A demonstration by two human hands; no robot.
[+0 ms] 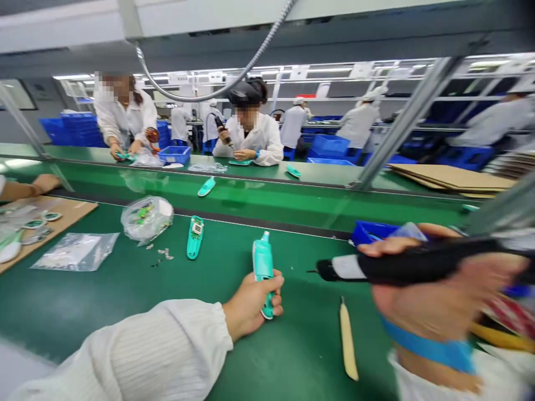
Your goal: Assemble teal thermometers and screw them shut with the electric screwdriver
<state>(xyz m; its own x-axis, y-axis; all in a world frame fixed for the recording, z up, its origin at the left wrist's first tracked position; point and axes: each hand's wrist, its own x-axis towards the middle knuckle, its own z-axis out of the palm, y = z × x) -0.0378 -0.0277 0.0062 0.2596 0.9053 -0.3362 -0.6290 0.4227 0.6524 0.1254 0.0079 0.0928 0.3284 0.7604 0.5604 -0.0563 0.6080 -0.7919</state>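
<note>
Near the middle of the green table, my left hand point(254, 303) is closed around a teal handheld device point(263, 259), its pale narrow tip pointing away from me. On the right, my right hand point(434, 289), slightly blurred, grips a black electric screwdriver point(401, 262) whose thin bit points left toward the device without touching it. Below the bit lies a tool with a pale wooden handle point(348, 342). An open teal housing with a circuit board point(195, 236) rests to the left of my left hand.
Several small parts point(165, 253) lie near a bag of green pieces point(147, 220). Further left are a flat clear bag point(77, 250) and cardboard with parts point(79, 209). A blue bin point(363, 231) stands behind my right hand. People work across the belt point(259, 203).
</note>
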